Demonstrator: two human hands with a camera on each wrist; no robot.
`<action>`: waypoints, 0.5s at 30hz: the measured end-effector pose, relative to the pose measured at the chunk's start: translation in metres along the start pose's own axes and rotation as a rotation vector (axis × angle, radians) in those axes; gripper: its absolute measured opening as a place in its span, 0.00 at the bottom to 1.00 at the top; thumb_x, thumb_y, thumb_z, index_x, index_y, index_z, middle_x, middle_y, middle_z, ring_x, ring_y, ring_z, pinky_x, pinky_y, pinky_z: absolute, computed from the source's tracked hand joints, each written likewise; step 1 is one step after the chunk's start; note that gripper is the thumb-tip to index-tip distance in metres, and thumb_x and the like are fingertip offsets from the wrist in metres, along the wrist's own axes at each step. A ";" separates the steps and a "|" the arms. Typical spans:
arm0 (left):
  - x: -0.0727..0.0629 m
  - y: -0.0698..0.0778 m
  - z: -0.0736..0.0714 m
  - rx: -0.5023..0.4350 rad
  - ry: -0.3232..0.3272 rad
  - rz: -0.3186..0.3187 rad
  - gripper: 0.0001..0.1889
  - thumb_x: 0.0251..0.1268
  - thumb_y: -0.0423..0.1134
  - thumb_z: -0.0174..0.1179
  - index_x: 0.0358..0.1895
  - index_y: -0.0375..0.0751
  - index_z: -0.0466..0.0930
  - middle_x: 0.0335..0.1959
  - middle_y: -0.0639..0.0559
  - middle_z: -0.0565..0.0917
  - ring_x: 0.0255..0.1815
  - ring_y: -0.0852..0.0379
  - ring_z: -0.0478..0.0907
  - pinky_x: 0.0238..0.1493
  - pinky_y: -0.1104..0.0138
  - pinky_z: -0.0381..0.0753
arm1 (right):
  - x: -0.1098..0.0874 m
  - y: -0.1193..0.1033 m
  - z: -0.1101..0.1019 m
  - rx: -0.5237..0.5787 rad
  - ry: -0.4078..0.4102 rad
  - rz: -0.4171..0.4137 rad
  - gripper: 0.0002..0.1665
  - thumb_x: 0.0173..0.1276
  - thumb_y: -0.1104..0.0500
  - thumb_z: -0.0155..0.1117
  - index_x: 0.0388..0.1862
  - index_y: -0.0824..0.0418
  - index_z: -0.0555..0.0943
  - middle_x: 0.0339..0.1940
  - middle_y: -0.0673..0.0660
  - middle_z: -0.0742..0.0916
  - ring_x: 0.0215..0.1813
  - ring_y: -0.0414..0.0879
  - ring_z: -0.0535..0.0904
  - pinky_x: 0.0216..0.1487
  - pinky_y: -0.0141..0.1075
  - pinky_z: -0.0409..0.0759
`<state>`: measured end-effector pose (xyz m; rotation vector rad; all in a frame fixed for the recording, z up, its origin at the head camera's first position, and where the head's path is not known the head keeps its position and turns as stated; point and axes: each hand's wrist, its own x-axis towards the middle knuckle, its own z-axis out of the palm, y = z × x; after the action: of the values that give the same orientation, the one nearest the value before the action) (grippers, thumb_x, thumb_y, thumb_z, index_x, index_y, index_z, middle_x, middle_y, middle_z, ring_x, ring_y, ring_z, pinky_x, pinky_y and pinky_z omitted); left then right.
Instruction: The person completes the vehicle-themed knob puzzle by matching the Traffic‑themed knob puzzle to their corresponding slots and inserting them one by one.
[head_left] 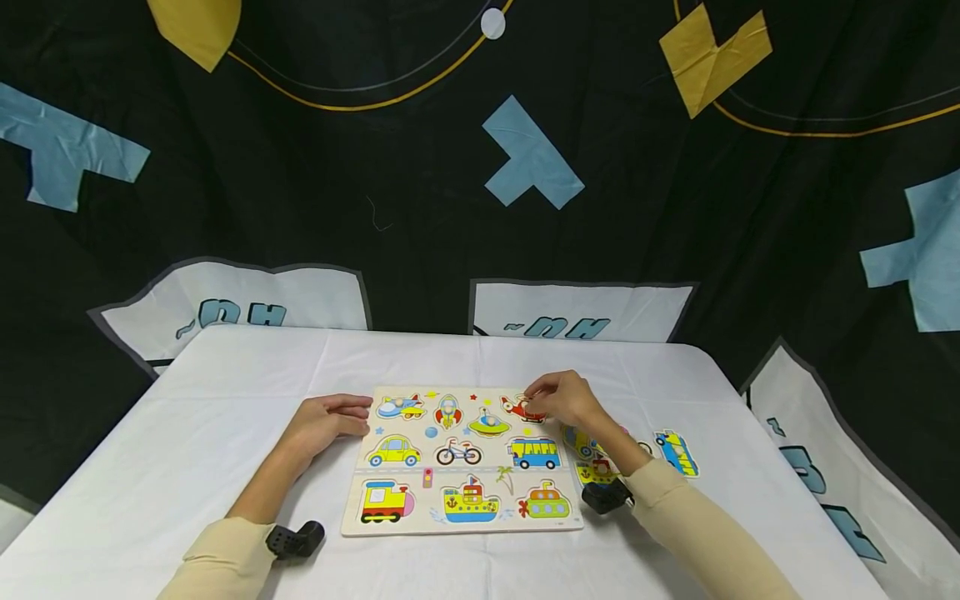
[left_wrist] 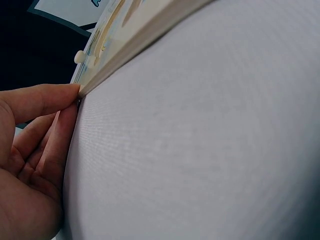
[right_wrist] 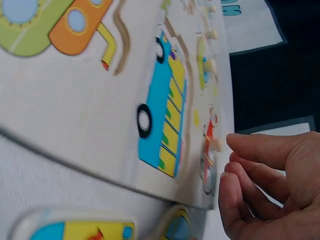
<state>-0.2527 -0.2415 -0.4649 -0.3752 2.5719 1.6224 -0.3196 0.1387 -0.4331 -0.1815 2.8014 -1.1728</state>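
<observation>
A wooden puzzle board (head_left: pixel 480 533) printed with vehicles lies on the table. My left hand (head_left: pixel 321 427) is at its left edge, thumb and fingers touching the board's side near a corner. In the left wrist view the thumb (left_wrist: pixel 50 97) is fairly straight against that corner. Over the upper right corner is my right hand (head_left: pixel 567 398), beside a red helicopter piece (head_left: pixel 523 408). The right wrist view shows the helicopter's small knob (right_wrist: pixel 216 145) just apart from the bent thumb and fingertips, which hold nothing.
Loose vehicle pieces lie right of the board, some partly hidden by my right forearm; a yellow and blue one (head_left: pixel 677 452) lies farther right. A white cloth covers the table (head_left: pixel 247 375). Behind hangs a dark patterned curtain (head_left: pixel 420 233).
</observation>
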 end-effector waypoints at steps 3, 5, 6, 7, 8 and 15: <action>0.000 0.001 0.000 0.000 0.001 -0.002 0.26 0.57 0.39 0.69 0.62 0.44 0.82 0.51 0.48 0.89 0.52 0.54 0.83 0.58 0.57 0.78 | -0.001 0.002 -0.009 0.010 0.008 -0.013 0.13 0.59 0.57 0.76 0.43 0.58 0.89 0.34 0.53 0.87 0.35 0.47 0.81 0.39 0.37 0.77; 0.000 0.001 0.001 0.002 0.002 -0.002 0.26 0.57 0.39 0.70 0.62 0.43 0.82 0.50 0.48 0.89 0.52 0.54 0.83 0.57 0.58 0.78 | -0.003 0.004 -0.015 0.007 0.012 -0.013 0.13 0.59 0.56 0.76 0.43 0.57 0.89 0.34 0.53 0.87 0.36 0.47 0.80 0.39 0.36 0.76; 0.000 0.001 0.001 0.001 0.003 -0.003 0.26 0.57 0.39 0.70 0.62 0.43 0.82 0.50 0.48 0.89 0.51 0.55 0.83 0.57 0.58 0.78 | -0.003 0.006 -0.017 0.007 0.013 -0.008 0.13 0.59 0.56 0.76 0.43 0.57 0.89 0.34 0.53 0.87 0.36 0.47 0.80 0.39 0.36 0.75; 0.000 0.001 0.001 0.000 0.002 -0.004 0.26 0.57 0.39 0.70 0.62 0.43 0.82 0.50 0.48 0.89 0.51 0.55 0.83 0.57 0.58 0.78 | -0.004 0.008 -0.020 0.013 0.012 -0.006 0.13 0.59 0.56 0.76 0.43 0.57 0.89 0.34 0.53 0.87 0.36 0.47 0.80 0.40 0.36 0.75; 0.000 0.001 0.001 0.000 0.003 -0.005 0.26 0.57 0.39 0.70 0.62 0.43 0.82 0.50 0.48 0.89 0.51 0.55 0.83 0.56 0.59 0.78 | -0.005 0.009 -0.022 0.015 0.010 -0.004 0.13 0.59 0.56 0.76 0.44 0.57 0.89 0.34 0.53 0.87 0.36 0.47 0.81 0.40 0.36 0.75; 0.000 0.001 0.000 -0.001 0.001 0.000 0.26 0.57 0.39 0.70 0.62 0.43 0.82 0.49 0.49 0.89 0.50 0.56 0.83 0.52 0.64 0.79 | -0.014 0.026 -0.036 0.031 -0.027 0.007 0.16 0.59 0.56 0.77 0.45 0.58 0.89 0.35 0.54 0.87 0.37 0.47 0.80 0.39 0.36 0.75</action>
<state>-0.2533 -0.2416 -0.4640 -0.3763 2.5727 1.6237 -0.3128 0.1837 -0.4256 -0.1832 2.7573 -1.2018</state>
